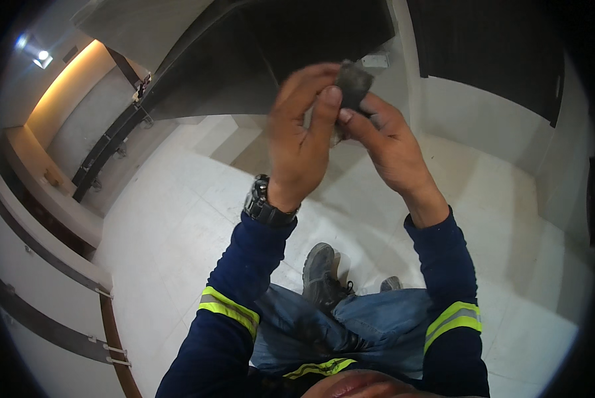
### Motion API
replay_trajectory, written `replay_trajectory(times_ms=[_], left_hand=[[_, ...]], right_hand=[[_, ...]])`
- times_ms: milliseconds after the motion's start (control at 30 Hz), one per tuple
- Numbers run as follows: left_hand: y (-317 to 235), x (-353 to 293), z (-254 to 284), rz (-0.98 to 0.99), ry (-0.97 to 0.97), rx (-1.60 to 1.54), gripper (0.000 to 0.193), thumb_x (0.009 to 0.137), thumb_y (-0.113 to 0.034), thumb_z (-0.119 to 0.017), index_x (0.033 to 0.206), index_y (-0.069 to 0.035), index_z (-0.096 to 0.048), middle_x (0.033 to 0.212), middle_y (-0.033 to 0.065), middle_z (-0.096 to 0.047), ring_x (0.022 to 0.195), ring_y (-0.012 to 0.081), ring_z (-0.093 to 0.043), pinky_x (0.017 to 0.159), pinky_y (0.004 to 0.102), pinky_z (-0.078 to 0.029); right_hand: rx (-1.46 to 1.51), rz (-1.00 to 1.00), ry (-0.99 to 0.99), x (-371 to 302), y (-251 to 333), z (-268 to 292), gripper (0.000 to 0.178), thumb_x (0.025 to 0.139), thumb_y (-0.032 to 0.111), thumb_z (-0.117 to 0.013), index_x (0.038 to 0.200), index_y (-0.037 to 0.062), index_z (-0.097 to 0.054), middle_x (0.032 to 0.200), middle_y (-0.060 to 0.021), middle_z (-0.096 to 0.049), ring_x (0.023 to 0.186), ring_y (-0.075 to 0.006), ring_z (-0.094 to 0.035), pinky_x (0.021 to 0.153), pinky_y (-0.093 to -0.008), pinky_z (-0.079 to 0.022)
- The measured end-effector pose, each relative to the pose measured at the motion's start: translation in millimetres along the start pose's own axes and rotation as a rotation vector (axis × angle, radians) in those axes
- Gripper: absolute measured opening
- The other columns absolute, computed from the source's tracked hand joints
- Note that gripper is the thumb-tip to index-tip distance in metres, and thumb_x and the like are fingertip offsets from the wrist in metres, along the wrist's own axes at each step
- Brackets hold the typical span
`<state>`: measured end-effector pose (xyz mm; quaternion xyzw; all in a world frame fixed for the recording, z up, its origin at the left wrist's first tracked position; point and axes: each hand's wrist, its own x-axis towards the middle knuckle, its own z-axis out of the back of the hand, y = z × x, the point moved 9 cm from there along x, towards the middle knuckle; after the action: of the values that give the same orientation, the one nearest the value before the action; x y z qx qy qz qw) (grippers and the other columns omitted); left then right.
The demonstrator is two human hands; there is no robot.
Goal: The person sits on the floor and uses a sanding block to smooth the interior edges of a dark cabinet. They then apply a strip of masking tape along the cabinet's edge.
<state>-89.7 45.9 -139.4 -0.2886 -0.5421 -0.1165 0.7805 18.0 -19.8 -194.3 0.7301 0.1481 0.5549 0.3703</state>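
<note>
Both hands are raised ahead of me, pinching a small, dark grey, sheet-like piece that looks like sandpaper (355, 82). My left hand (300, 136) grips its left side, the thumb pressed on the near face and the fingers curled behind, slightly blurred. At the lower right edge, my right hand (390, 142) holds it between thumb and fingers. A black watch (265, 204) is on my left wrist. Behind the hands, part of the piece's underside is hidden.
Pale floor tiles (171, 212) lie under my dark shoe (319, 273). A large dark panel (244, 60) spans the wall ahead, with a small white box (375, 61) beside it. White cabinets (52, 292) line the left; another dark panel (490, 53) is at upper right.
</note>
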Motion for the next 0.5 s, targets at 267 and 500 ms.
replay_trajectory(times_ms=[267,500], left_hand=[[45.7,50.9,44.5,-0.278,-0.34,0.84,0.094,0.094,-0.046,-0.069,0.159,0.006,-0.026,0.164,0.0334,-0.026,0.153,0.049,-0.024,0.124,0.0551,-0.022],[66.2,-32.1,-9.6,-0.338,0.148,0.859,0.09,0.088,-0.034,-0.074,0.159,0.001,-0.032,0.164,0.0322,-0.027,0.156,0.0473,-0.017,0.127,0.0545,-0.017]], right_hand=[[0.246,-0.021,-0.175,8.1,-14.8,57.8,0.04,0.108,0.031,-0.054,0.137,0.0039,-0.057,0.116,-0.0094,-0.07,0.105,-0.0229,-0.069,0.092,-0.0403,-0.053],[0.173,-0.021,-0.28,5.4,-11.7,71.8,0.035,0.108,0.025,-0.051,0.135,0.0026,-0.056,0.116,-0.0131,-0.07,0.102,-0.0243,-0.07,0.092,-0.0406,-0.054]])
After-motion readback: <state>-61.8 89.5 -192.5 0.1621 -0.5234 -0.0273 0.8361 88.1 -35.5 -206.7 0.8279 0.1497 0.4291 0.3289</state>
